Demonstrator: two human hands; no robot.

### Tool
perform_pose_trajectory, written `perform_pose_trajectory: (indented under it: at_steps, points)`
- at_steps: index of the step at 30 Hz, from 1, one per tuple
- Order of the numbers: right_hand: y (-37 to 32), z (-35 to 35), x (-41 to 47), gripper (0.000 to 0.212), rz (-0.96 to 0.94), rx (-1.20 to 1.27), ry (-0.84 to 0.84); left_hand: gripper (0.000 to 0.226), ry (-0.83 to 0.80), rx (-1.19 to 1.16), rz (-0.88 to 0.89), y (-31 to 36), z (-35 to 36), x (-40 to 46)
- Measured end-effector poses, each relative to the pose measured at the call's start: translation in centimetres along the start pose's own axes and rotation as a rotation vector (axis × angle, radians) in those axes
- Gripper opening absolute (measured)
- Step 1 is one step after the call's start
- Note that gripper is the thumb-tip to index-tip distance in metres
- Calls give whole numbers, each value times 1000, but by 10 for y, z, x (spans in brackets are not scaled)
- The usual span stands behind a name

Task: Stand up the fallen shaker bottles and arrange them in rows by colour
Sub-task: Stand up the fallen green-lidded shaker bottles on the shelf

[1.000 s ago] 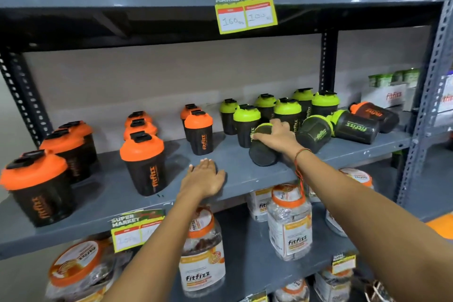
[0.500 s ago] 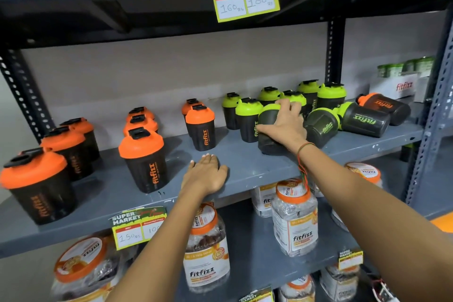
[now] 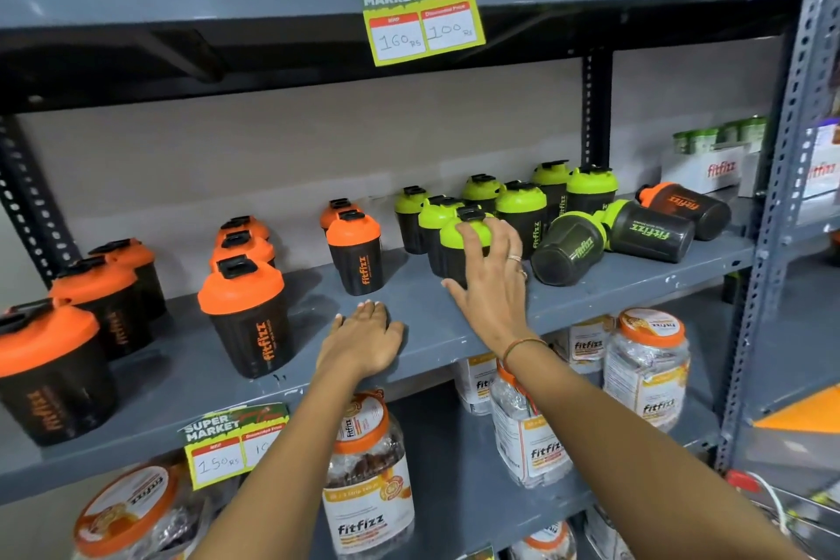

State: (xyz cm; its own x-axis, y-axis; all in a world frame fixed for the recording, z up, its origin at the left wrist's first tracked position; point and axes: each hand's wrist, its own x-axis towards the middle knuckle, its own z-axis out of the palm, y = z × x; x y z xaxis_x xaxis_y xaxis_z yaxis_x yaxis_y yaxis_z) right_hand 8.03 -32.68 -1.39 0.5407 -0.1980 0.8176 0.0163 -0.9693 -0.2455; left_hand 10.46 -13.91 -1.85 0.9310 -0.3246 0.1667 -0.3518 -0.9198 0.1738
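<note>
**A:** Right hand (image 3: pixel 488 282)?

**B:** Spread wide open. Fingertips up on the lid of the standing green bottle (image 3: pixel 454 241), thumb down low by its bottom. Not squeezing anything.

**A:** And the left hand (image 3: pixel 363 343)?

**B:** Flat on the grey shelf (image 3: pixel 591 300), palm down, fingers together. In front of the standing green bottle and a bit to its left, near the shelf's front edge. Holding nothing.

**A:** Behind the standing green bottle?

**B:** More green bottles (image 3: pixel 520 205), all standing up, packed close toward the back wall.

**A:** To its right?

**B:** Two fallen green bottles, lying on their sides. The near fallen one (image 3: pixel 568 248) just beside the right hand, its dark bottom facing out. The far fallen one (image 3: pixel 650 232) right after it, touching or almost touching. Can't tell which.

**A:** Anything past those?

**B:** A fallen orange bottle (image 3: pixel 686 207), farther right and a bit farther back, also on its side.

**A:** To the left of the standing green bottle?

**B:** Orange bottles (image 3: pixel 357 250), all standing. One pair close by, then a big one (image 3: pixel 247 309) near the front, then more going off to the left.

**A:** Above it?

**B:** A green and yellow price tag (image 3: pixel 420 16), hanging from the next shelf up.

**A:** Below it?

**B:** Clear jars (image 3: pixel 370 477) with orange lids, on the lower shelf.
</note>
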Motion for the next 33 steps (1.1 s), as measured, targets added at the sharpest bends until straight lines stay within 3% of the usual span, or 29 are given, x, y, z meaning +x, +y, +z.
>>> perform_pose_trajectory:
  at_steps: [3,7,11,14,16,23,33]
  points:
    - [4,-6,-5,77,-28,36,-21,60,-2,8,7,-1,1,2]
    - [21,-23,-4,59,-58,163,187,65,-21,29,6,-5,5,7]
    - [62,-47,31,57,250,295,336,60,-20,38,24,-8,7,12]
    - [108,-55,54,74,612,333,156,62,-24,42,21,-10,8,12]
    - [132,-53,57,85,718,316,-19,63,-23,45,18,-11,9,13]
    - [147,-35,69,103,759,326,-283,62,-35,52,-5,-11,9,14]
    - [149,-17,83,109,765,395,-371,57,-80,69,-36,-10,5,14]
